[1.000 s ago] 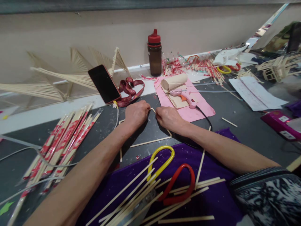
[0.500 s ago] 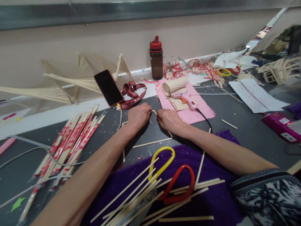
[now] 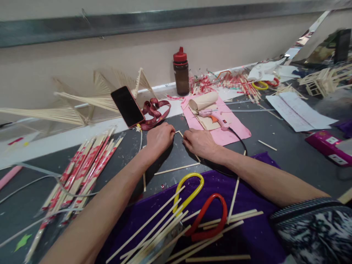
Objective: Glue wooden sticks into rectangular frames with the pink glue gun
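Note:
My left hand (image 3: 161, 138) and my right hand (image 3: 200, 143) rest close together over the dark table, fingers closed. Between them two thin wooden sticks (image 3: 180, 133) meet in a corner; the left fingers pinch one and the right fingers the other. The right-hand stick runs on under that hand, and its near end shows beside another wooden stick (image 3: 176, 169) lying crosswise. Left of these, one more stick (image 3: 144, 181) lies partly behind my left arm. How firmly the fingertips press is hidden.
Yellow-and-red-handled scissors (image 3: 202, 175) lie among loose sticks on purple cloth (image 3: 258, 242). A pink glue gun (image 3: 217, 116) rests on pink paper (image 3: 239, 135). Wrapped stick bundles (image 3: 85, 165) lie left. A phone (image 3: 127, 106), lanyard (image 3: 154, 113) and bottle (image 3: 181, 75) stand behind.
The view has tilted up slightly, so things at the back sit a little lower. Both hands keep nearly the same pose at the stick corner.

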Available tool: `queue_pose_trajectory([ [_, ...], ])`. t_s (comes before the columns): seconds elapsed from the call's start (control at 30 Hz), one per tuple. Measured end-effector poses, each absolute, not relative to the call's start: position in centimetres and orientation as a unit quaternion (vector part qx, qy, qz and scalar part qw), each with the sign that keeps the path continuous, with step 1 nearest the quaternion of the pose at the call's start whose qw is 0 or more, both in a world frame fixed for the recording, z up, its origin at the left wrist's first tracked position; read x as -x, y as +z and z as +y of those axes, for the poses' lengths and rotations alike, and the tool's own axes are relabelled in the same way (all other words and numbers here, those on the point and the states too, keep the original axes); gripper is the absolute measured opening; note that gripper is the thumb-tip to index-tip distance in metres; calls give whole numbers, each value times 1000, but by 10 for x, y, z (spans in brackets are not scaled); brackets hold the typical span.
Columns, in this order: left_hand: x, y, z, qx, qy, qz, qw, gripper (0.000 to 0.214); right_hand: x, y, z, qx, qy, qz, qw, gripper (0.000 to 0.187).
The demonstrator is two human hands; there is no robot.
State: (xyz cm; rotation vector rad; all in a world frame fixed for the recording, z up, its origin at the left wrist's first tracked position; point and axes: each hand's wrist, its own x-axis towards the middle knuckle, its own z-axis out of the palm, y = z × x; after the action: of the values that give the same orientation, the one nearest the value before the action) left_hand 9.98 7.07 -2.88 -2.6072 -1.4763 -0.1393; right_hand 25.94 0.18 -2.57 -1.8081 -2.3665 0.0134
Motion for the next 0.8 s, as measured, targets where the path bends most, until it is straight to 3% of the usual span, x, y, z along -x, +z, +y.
queue_pose_trajectory([
  [0.3,-101,-30,70,868,-50,-487,82,31,-275,-37,34,549,-74,-824,118,29],
  [0.57,-101,-29,68,867,-62,-489,72,29,-292,-4,21,477,9,-875,83,16],
  [0.8,-100,-31,70,869,-60,-486,74,31,-280,-9,15,543,-7,-838,48,27],
])
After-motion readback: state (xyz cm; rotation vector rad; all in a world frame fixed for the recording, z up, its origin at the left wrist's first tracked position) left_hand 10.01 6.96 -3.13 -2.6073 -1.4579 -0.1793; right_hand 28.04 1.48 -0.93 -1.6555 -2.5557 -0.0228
